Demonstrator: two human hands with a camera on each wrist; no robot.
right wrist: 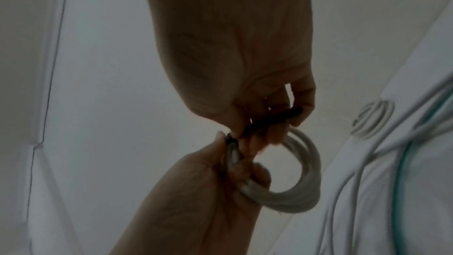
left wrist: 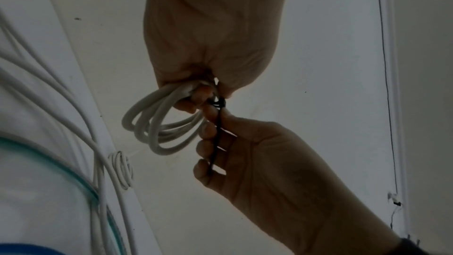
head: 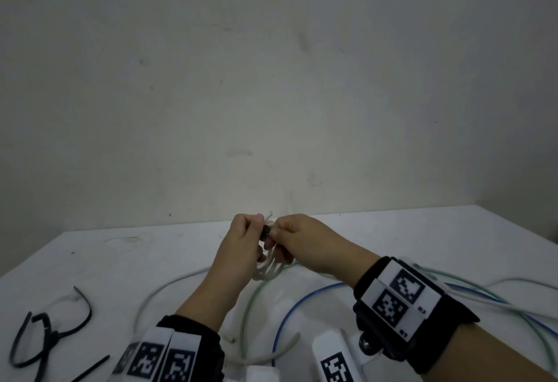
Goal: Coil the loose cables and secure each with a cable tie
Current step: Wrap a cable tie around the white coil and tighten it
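A small coil of white cable hangs above the white table, between my two hands. My left hand grips the coil's top, fingers curled round the bundled loops. A black cable tie is looped round the coil at that spot. My right hand pinches the tie's tail, which runs along its curled fingers away from the tie's head. In the right wrist view the coil hangs as a ring below my left hand's fingers.
Loose white, green and blue cables lie across the table near me. Spare black cable ties lie at the front left. Another small white coil rests on the table. A bare wall stands behind.
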